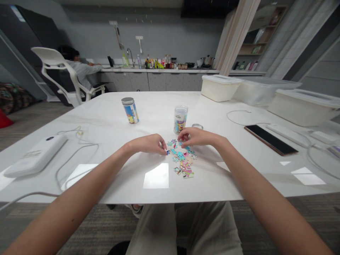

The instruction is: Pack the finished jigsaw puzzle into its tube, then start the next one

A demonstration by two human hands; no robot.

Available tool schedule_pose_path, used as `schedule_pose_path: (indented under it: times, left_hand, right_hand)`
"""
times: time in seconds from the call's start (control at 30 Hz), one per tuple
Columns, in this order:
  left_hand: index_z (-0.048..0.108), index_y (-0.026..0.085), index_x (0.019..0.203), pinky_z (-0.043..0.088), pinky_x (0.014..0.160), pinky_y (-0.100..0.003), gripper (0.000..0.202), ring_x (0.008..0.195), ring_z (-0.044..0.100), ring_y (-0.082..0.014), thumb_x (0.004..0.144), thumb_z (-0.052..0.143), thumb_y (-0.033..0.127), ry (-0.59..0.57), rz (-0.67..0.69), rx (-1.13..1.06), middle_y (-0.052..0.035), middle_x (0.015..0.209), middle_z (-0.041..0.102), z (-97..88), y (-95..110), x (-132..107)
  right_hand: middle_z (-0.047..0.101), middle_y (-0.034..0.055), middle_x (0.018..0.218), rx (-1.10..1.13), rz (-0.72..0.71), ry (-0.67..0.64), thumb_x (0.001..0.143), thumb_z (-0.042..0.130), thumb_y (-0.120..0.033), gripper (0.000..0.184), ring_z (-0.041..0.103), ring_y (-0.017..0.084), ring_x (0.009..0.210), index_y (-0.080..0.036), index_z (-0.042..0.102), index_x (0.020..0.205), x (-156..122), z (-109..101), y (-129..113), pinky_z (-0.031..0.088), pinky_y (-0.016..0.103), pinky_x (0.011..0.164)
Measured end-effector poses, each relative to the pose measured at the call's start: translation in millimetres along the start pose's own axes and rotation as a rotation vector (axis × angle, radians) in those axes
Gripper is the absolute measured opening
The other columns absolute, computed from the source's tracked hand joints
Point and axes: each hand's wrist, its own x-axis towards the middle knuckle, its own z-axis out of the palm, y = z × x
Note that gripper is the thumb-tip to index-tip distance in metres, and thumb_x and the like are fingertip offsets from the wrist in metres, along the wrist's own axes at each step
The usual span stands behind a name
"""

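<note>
Colourful jigsaw puzzle pieces (pixel 181 155) lie in a loose heap on the white table (pixel 117 177). My left hand (pixel 152 143) is at the heap's left edge, thumb and fingertips closed on a small dark-blue puzzle piece (pixel 167 152). Over the far side of the heap, my right hand (pixel 196 137) has its thumb and forefinger apart, with nothing visible between them. Just beyond it stands a clear lidless jar (pixel 181 119) with a cartoon label. Its round metal lid (pixel 197 126) lies beside it, partly behind my right hand.
A closed jar with a grey lid (pixel 130 110) stands further left. Lidded plastic boxes (pixel 221 87) line the right rear. A dark tablet or phone (pixel 270 139) and cables lie right, a white device (pixel 37 154) left. Another person (pixel 83 72) sits beyond the table.
</note>
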Motion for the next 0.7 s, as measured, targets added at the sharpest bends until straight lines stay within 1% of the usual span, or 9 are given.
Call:
schedule_pose_path:
  times: [0.07,0.13,0.2,0.37,0.47,0.6,0.7]
  left_hand:
    - [0.068,0.016,0.092,0.041,0.061,-0.024,0.037,0.066,0.056,-0.0135,0.067,0.066,0.044,0.000,-0.001,0.005,-0.0030,0.081,0.068,-0.3,1.4,-1.0]
    - [0.068,0.016,0.091,0.041,0.062,-0.024,0.038,0.068,0.057,-0.0137,0.066,0.066,0.045,0.001,-0.001,0.004,-0.0029,0.082,0.069,-0.3,2.0,-1.7]
    - [0.068,0.017,0.091,0.041,0.062,-0.024,0.037,0.070,0.058,-0.0141,0.066,0.066,0.044,-0.001,-0.002,0.002,-0.0031,0.083,0.069,-0.2,2.2,-2.2]
    - [0.067,0.017,0.090,0.041,0.061,-0.024,0.033,0.068,0.057,-0.0142,0.068,0.063,0.041,-0.009,-0.004,0.028,-0.0035,0.083,0.069,1.2,3.2,-2.5]
    - [0.066,0.016,0.090,0.040,0.061,-0.024,0.032,0.068,0.056,-0.0146,0.069,0.059,0.039,0.002,-0.016,0.036,-0.0036,0.083,0.068,2.3,3.7,-1.9]
    - [0.065,0.016,0.099,0.041,0.063,-0.025,0.040,0.069,0.057,-0.0154,0.069,0.061,0.042,0.026,-0.025,0.039,-0.0043,0.086,0.068,1.8,4.5,-2.0]
    - [0.064,0.017,0.101,0.042,0.063,-0.025,0.044,0.067,0.057,-0.0150,0.068,0.063,0.045,0.031,-0.021,0.032,-0.0042,0.086,0.068,0.0,5.6,-3.1]
  right_hand:
    - [0.067,0.0039,0.083,0.036,0.043,-0.017,0.069,0.071,-0.030,0.023,0.059,0.016,0.069,-0.018,0.070,0.089,-1.3,-2.0,2.2,0.048,0.030,0.064]
    - [0.066,0.0020,0.075,0.097,0.085,-0.044,0.071,0.069,-0.028,0.020,0.058,0.014,0.061,-0.017,0.069,0.088,-2.2,-3.2,3.4,0.047,0.029,0.059]
    - [0.065,0.0009,0.071,0.143,0.098,-0.051,0.071,0.068,-0.026,0.019,0.057,0.013,0.058,-0.017,0.068,0.088,-2.5,-3.4,3.8,0.047,0.029,0.057]
    - [0.061,-0.0004,0.067,0.119,0.060,-0.056,0.072,0.067,-0.028,0.024,0.054,0.013,0.059,-0.018,0.070,0.093,-2.1,-2.4,2.8,0.043,0.027,0.055]
    - [0.060,0.0002,0.069,0.087,0.022,-0.064,0.073,0.067,-0.031,0.027,0.053,0.013,0.062,-0.018,0.071,0.096,-1.7,-1.9,2.3,0.041,0.026,0.055]
    - [0.066,0.0025,0.079,0.062,0.024,-0.056,0.072,0.067,-0.032,0.026,0.055,0.015,0.070,-0.018,0.072,0.093,-1.2,-1.2,1.7,0.041,0.027,0.060]
    - [0.067,0.0029,0.081,0.037,0.033,-0.066,0.072,0.067,-0.032,0.023,0.055,0.015,0.072,-0.018,0.071,0.089,-1.2,-1.1,0.2,0.041,0.027,0.061]
